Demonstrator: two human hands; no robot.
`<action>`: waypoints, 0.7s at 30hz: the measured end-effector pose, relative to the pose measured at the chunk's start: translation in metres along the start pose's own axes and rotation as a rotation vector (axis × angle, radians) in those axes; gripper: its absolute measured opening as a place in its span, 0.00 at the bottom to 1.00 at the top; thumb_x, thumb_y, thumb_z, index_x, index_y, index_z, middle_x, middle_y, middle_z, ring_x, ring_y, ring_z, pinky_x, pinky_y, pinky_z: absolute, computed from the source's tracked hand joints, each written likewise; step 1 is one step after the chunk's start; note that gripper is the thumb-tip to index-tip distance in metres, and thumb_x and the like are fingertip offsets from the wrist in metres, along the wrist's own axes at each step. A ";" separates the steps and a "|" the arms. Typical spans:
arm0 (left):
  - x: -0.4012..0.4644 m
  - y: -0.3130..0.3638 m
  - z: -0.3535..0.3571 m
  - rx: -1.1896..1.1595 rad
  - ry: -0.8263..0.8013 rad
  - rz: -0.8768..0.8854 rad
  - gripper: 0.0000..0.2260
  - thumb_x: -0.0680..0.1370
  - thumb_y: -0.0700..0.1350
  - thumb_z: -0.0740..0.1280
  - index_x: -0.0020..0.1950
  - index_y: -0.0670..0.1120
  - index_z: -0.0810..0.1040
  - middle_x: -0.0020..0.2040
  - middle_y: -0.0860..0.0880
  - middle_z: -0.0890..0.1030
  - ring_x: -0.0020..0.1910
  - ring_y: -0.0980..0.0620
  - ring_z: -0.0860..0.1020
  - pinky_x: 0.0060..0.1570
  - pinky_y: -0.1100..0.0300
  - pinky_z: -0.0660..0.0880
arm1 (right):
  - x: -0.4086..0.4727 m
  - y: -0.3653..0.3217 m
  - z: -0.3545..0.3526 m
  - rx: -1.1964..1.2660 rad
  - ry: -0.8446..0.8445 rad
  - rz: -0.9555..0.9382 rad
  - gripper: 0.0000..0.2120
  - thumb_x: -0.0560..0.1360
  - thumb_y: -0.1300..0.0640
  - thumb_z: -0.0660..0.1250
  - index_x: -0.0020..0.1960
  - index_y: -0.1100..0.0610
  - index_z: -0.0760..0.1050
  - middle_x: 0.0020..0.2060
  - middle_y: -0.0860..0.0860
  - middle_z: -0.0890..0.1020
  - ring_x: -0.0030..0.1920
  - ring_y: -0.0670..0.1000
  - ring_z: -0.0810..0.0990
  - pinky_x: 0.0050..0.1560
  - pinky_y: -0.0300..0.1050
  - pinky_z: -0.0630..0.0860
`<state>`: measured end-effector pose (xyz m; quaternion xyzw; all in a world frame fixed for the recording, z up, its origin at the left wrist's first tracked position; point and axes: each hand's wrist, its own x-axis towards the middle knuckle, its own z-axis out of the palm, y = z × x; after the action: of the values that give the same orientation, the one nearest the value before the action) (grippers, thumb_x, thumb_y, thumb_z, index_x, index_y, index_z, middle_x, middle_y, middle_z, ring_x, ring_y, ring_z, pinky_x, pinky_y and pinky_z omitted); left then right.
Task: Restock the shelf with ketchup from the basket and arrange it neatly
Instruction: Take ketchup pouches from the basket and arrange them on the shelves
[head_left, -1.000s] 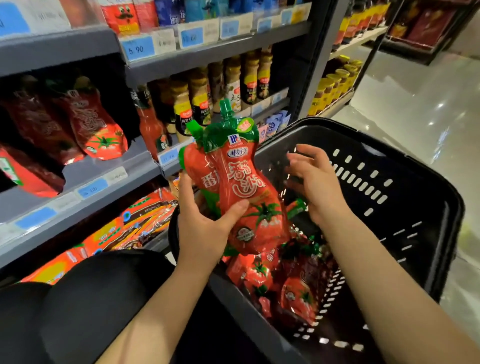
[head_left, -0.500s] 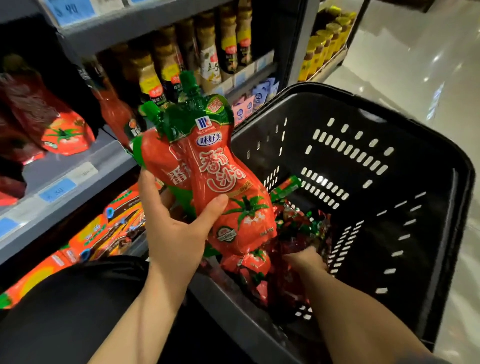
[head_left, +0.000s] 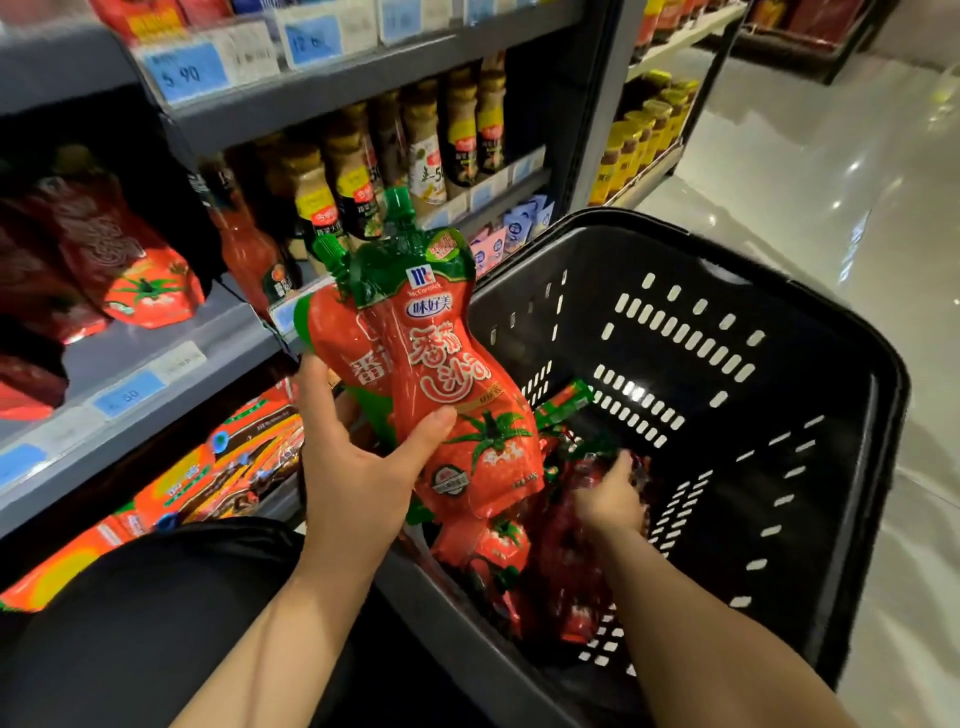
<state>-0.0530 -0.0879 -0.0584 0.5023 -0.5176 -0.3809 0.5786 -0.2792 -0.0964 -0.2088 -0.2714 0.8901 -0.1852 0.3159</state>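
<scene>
my left hand (head_left: 358, 467): nearest me, thumb across the front and fingers behind, gripping two red glossy ketchup pouches with green screw spouts (head_left: 441, 374), one stacked behind the other, held upright above the near rim of the basket
my right hand (head_left: 613, 499): down inside the basket, fingers reaching into the pile of pouches; it is blurred, so i cannot tell whether it has closed on one yet
loose ketchup pouches (head_left: 524, 566): heaped in the near left corner of the basket, lying at all angles
black perforated plastic basket (head_left: 779, 374): just beside the shelving, its far half showing bare floor and wall
look: waisted tomato-red foil with a printed tomato low down, white lettering mid-body, green shoulders and cap
handling, my guess: soft and squashy, a fair weight for the size, film slick enough to slide when stacked; i'd take it at the narrow waist, never by the spout alone
grey metal shelf (head_left: 156, 338): to the left beyond my hand, with blue price tags along its lip
shelved ketchup pouches (head_left: 135, 260): same red packs leaning back on that shelf, with a gap beside them
brown dressing bottles (head_left: 431, 150): farther back on the same level, standing in rows
</scene>
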 end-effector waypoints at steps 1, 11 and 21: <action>0.000 0.000 0.000 -0.001 0.012 -0.006 0.36 0.66 0.48 0.77 0.69 0.53 0.62 0.62 0.55 0.75 0.61 0.54 0.76 0.59 0.45 0.76 | -0.005 -0.012 -0.002 0.019 -0.003 -0.075 0.34 0.74 0.57 0.66 0.74 0.52 0.52 0.56 0.58 0.78 0.56 0.60 0.77 0.54 0.47 0.71; -0.006 0.023 -0.028 -0.167 0.263 0.004 0.37 0.64 0.42 0.79 0.67 0.58 0.65 0.61 0.55 0.76 0.59 0.55 0.77 0.57 0.50 0.77 | -0.064 -0.106 -0.069 0.443 -0.022 -0.572 0.43 0.68 0.64 0.73 0.70 0.38 0.55 0.41 0.51 0.81 0.43 0.51 0.81 0.50 0.53 0.78; -0.030 0.063 -0.128 -0.268 0.495 0.134 0.32 0.69 0.27 0.70 0.62 0.59 0.68 0.48 0.50 0.84 0.41 0.59 0.82 0.43 0.64 0.80 | -0.188 -0.192 -0.081 1.012 -0.546 -0.854 0.19 0.72 0.74 0.65 0.59 0.59 0.74 0.31 0.49 0.83 0.32 0.45 0.81 0.39 0.41 0.79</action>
<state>0.0626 -0.0225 0.0022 0.4636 -0.3376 -0.2727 0.7725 -0.1398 -0.1209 0.0339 -0.4530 0.4001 -0.6082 0.5146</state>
